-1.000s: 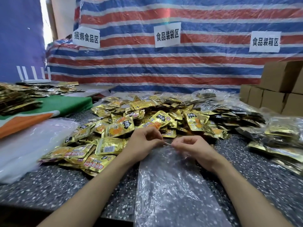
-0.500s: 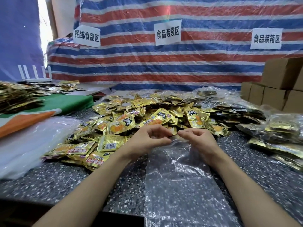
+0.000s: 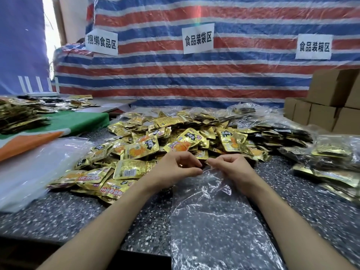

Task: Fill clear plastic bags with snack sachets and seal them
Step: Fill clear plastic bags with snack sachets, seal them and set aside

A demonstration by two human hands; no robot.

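- The clear plastic bag (image 3: 212,221) lies flat and empty on the speckled table (image 3: 58,217). It runs from the near edge to its mouth, just in front of the pile of gold snack sachets (image 3: 175,139).
- The left hand (image 3: 171,170) and the right hand (image 3: 235,170) meet at that far mouth. Each has its fingers curled with the thumb against the fingertips, apparently pinching the film's edge. I cannot tell whether the two layers have parted.
- The film looks thin, limp and crinkly, so it probably weighs almost nothing and its layers cling together.
- The best hold seems to be right at the rim, one layer per hand, rubbed apart. With no stiffness, the mouth will likely collapse unless it is held open.
- The sachets look small, flat and glossy. They will probably slide over one another, so a few are best pinched by their edges.
- Filled bags (image 3: 331,158) lie well apart to the right.
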